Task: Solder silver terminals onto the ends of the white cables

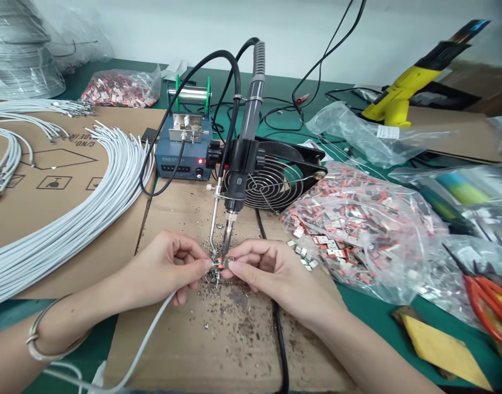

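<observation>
My left hand (179,265) pinches the end of a white cable (152,328), whose length trails down past my wrist. Between thumb and finger of my right hand (265,271) sits a small metal connector with an orange part (220,262), held up against the cable end. Just above both fingertips, the tip of a mounted soldering iron (228,235) comes down at the connector. A thin metal solder feed tube (214,219) ends beside that tip. Solder bits lie heaped underneath. The exact joint is too small to make out.
A blue solder feeder (185,158) with a solder reel (192,95) and a black fan (271,180) stand behind. Bundled white cables (91,213) lie left. Bagged connectors (357,224), orange-handled cutters (489,306), a yellow sponge (443,350) and a yellow heat gun (398,90) are right.
</observation>
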`<state>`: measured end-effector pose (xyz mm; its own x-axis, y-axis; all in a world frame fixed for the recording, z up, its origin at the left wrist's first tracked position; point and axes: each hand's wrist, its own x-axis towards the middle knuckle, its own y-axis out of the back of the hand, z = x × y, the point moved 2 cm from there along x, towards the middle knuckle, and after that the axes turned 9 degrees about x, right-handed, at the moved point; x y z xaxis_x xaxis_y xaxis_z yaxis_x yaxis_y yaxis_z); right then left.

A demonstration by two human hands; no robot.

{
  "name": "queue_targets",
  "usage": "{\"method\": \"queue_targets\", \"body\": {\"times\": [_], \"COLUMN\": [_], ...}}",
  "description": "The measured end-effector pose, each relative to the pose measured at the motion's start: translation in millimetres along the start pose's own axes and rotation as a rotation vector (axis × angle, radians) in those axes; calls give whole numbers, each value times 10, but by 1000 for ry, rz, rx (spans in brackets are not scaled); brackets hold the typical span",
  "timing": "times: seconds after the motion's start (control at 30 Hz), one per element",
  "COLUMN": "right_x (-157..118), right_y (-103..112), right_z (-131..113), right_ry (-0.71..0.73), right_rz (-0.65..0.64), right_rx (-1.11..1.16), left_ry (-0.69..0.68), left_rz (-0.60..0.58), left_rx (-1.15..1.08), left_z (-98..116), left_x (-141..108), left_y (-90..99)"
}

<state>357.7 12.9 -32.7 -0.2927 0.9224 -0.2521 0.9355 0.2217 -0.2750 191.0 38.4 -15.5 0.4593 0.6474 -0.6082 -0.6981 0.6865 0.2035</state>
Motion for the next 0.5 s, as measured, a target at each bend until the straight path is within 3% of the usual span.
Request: {"method": "queue_targets", "body": {"times": [0.5], "right_x": [-8], "right_y": [38], "right_z": [39], "right_ry": [-51], "right_rz": [-29], "right_rx": [120], "left_ry": [-5], "left_rz": [-21], "left_rx": [-45], "left_z": [14], "left_x": [-47], "left_y": [-7]}}
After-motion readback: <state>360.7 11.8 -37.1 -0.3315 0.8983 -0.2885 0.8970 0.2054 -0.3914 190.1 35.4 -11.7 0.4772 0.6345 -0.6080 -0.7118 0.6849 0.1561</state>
